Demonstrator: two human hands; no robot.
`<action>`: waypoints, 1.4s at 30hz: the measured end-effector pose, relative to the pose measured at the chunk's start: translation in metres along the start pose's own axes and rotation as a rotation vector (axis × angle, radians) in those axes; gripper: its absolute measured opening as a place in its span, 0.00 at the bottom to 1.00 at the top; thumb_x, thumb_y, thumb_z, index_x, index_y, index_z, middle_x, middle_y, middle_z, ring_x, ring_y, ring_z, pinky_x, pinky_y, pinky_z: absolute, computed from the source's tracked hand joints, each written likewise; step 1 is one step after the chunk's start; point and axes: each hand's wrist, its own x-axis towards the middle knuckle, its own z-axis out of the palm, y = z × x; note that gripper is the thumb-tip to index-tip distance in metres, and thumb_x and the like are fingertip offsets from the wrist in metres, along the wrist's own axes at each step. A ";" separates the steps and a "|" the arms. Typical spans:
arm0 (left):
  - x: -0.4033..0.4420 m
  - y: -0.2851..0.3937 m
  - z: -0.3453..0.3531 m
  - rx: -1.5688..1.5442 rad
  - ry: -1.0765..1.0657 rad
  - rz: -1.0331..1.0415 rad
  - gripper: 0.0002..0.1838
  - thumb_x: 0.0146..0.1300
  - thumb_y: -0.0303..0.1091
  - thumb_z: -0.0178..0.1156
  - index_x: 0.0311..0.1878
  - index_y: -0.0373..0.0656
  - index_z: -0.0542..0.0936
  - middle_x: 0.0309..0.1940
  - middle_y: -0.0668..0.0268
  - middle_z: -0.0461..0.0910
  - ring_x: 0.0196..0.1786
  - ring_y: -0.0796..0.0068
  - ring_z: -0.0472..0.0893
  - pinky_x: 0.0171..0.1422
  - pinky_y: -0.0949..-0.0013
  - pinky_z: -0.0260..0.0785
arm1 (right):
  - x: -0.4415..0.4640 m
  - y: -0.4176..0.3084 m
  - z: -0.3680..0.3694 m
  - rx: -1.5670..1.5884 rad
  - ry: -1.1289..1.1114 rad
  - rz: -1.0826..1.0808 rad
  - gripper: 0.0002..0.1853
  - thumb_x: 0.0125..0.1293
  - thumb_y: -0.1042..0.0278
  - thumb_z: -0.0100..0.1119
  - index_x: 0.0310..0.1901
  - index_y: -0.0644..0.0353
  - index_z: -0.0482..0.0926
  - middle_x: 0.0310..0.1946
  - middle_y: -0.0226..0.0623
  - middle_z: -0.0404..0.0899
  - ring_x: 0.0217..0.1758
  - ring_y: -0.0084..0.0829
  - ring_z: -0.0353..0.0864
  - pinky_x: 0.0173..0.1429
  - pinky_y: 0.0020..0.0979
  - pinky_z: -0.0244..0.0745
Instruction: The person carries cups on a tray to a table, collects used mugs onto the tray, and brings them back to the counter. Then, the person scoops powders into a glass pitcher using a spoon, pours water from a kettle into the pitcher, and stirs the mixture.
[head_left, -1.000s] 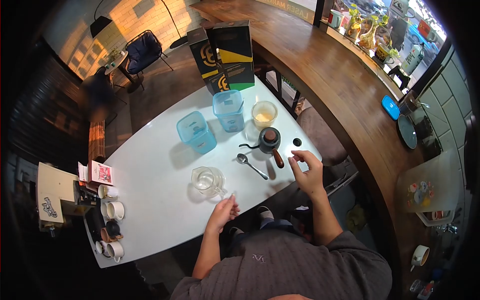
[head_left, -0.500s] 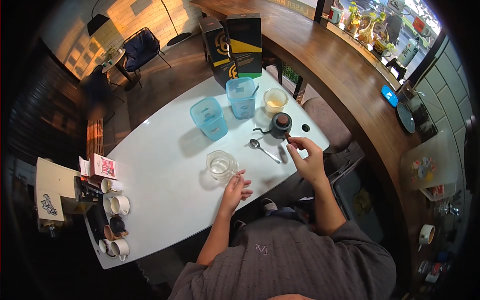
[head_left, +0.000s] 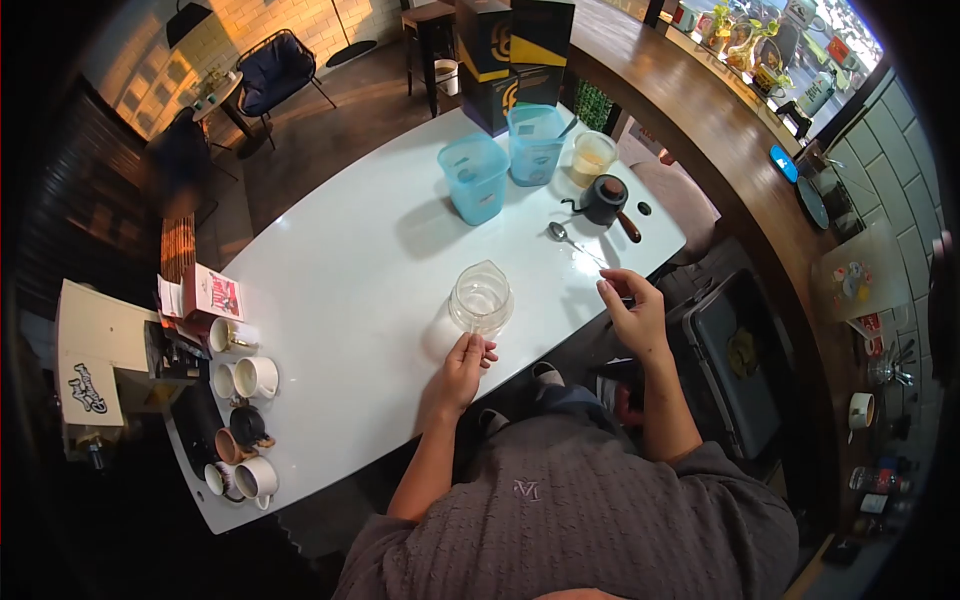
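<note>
My left hand (head_left: 465,372) is closed on the handle of a clear glass jug (head_left: 482,296), whose spout points away from me. At the table's front edge, my right hand (head_left: 634,310) is half curled near the handle end of a spoon (head_left: 568,238), thumb and fingers apart, with nothing seen in it. Beyond the spoon stands a small black kettle (head_left: 604,200) with a wooden handle. A glass cup (head_left: 593,158) with pale contents is behind the kettle. Two blue plastic containers (head_left: 474,182) (head_left: 536,148) stand farther left.
Black boxes (head_left: 510,60) rise at the back of the white table (head_left: 330,330). Several mugs (head_left: 256,377) and a red-and-white box (head_left: 212,294) line the left end. A wooden counter (head_left: 700,150) curves along the right. A dark open bin (head_left: 740,360) is below on the right.
My left hand has closed on the jug's handle, and the jug now points more directly away. My right hand has moved away from the kettle's handle. The view has shifted, moving the table items in frame.
</note>
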 end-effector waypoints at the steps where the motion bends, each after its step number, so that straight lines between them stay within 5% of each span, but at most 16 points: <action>1: -0.006 0.001 -0.008 0.031 0.009 0.027 0.19 0.76 0.43 0.44 0.38 0.39 0.76 0.34 0.65 0.79 0.37 0.80 0.78 0.42 0.75 0.68 | -0.002 -0.003 0.005 -0.010 -0.030 0.010 0.12 0.61 0.69 0.65 0.43 0.66 0.82 0.31 0.36 0.83 0.33 0.22 0.79 0.41 0.24 0.74; 8: -0.038 0.003 -0.041 0.015 0.048 0.094 0.18 0.76 0.42 0.44 0.37 0.39 0.76 0.33 0.65 0.80 0.36 0.79 0.79 0.42 0.74 0.68 | 0.012 -0.016 0.028 0.073 -0.163 -0.011 0.11 0.63 0.68 0.63 0.44 0.65 0.82 0.30 0.32 0.82 0.31 0.19 0.77 0.40 0.23 0.72; 24: 0.002 0.015 0.007 -0.010 0.408 0.180 0.20 0.76 0.43 0.44 0.38 0.36 0.76 0.34 0.62 0.80 0.35 0.75 0.79 0.42 0.72 0.69 | 0.140 0.055 -0.009 0.318 0.123 0.033 0.09 0.68 0.69 0.60 0.43 0.67 0.80 0.32 0.29 0.81 0.34 0.15 0.77 0.39 0.18 0.70; 32: 0.009 0.015 0.036 0.050 0.444 0.112 0.21 0.77 0.45 0.41 0.40 0.36 0.74 0.36 0.59 0.79 0.36 0.72 0.79 0.44 0.70 0.70 | 0.185 0.058 0.002 0.378 0.132 -0.050 0.10 0.66 0.70 0.62 0.44 0.67 0.79 0.29 0.28 0.81 0.26 0.12 0.73 0.32 0.16 0.68; 42: 0.000 0.010 0.043 0.079 0.456 0.142 0.21 0.76 0.46 0.42 0.40 0.37 0.75 0.35 0.60 0.79 0.36 0.72 0.80 0.43 0.71 0.70 | 0.241 0.039 0.066 0.031 0.027 -0.073 0.25 0.61 0.59 0.64 0.54 0.68 0.76 0.25 0.37 0.81 0.25 0.31 0.79 0.35 0.33 0.73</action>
